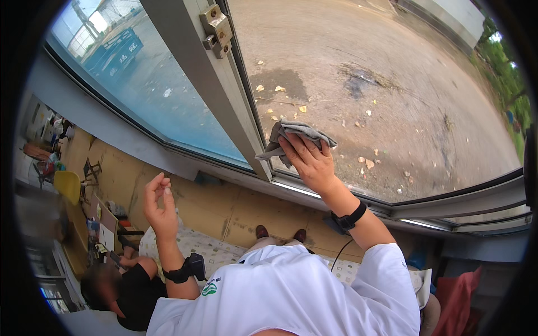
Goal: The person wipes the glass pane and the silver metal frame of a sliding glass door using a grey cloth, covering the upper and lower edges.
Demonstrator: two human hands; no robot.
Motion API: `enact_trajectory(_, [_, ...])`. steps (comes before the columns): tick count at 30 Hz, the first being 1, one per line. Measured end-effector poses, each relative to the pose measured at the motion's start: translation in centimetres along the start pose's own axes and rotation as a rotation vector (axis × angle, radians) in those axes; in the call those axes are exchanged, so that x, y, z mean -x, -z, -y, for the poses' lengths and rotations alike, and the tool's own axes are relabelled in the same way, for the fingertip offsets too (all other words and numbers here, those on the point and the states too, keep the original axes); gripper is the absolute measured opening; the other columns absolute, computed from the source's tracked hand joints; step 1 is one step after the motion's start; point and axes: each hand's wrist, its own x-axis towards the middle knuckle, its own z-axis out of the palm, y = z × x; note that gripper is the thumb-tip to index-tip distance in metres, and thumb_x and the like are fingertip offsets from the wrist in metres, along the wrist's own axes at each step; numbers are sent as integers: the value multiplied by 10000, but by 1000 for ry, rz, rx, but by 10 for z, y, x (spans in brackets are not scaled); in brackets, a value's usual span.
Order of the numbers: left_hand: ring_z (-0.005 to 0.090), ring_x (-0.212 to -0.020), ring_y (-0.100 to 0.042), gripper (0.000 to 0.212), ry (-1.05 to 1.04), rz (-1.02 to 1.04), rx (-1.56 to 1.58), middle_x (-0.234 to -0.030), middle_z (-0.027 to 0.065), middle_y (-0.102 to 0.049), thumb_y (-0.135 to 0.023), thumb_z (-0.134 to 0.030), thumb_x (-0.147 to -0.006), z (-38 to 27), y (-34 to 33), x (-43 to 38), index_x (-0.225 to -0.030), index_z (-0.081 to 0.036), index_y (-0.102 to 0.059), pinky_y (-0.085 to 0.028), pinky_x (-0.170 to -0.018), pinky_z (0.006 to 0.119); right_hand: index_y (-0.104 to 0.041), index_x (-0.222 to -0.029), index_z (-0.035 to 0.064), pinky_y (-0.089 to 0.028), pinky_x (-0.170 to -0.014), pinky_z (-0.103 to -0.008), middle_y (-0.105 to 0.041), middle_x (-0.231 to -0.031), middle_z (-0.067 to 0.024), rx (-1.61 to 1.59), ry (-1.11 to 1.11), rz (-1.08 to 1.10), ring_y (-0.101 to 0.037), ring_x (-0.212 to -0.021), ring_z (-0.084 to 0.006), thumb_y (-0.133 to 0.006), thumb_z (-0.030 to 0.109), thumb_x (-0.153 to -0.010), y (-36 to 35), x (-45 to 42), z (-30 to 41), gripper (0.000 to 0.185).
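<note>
My right hand [309,161] presses a folded grey cloth [304,130] with spread fingers against the lower left corner of a clear window pane [403,126]. One flap of the cloth reaches over the aluminium window frame [218,80] beside it. My left hand [162,206] hovers in the air to the left, away from the window, its fingers loosely curled and nothing in them. A metal window latch [217,31] is fixed higher up on the frame. Each of my wrists wears a black strap with a device.
Left of the frame is a blue-tinted pane [168,92]. Below runs the window sill track [294,190]. A bed with a patterned cover [214,245] lies beneath me. A seated person [138,290], a desk [75,239] and a yellow chair [67,185] are at left; a red cloth [456,302] hangs at right.
</note>
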Motion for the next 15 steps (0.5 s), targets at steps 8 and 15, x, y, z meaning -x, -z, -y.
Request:
enact_trajectory(8, [184,-876,-600,286,-165,168,19,-973,104,-598,-516,63,-822,-10,-30,-23,-1099,11,-561,-477,-792,290,-568,-1203,48,-258,-1094,-321,-471,-1358,-30,-188,292,380,-419,-1261,-142,-485,179,-818,-119,135,24,415])
enact_trajectory(15, [222,-918,-585,296,-432,263,45,-1017,124,-587,-496,62,-812,10,-29,-81,-1100,18,-548,-464,-840,321,-574,-1190,28,-290,-1069,-344,-501,-1316,-38,-61,167,653,-445,-1224,-176,-500,185,-822,-113,197,38,407])
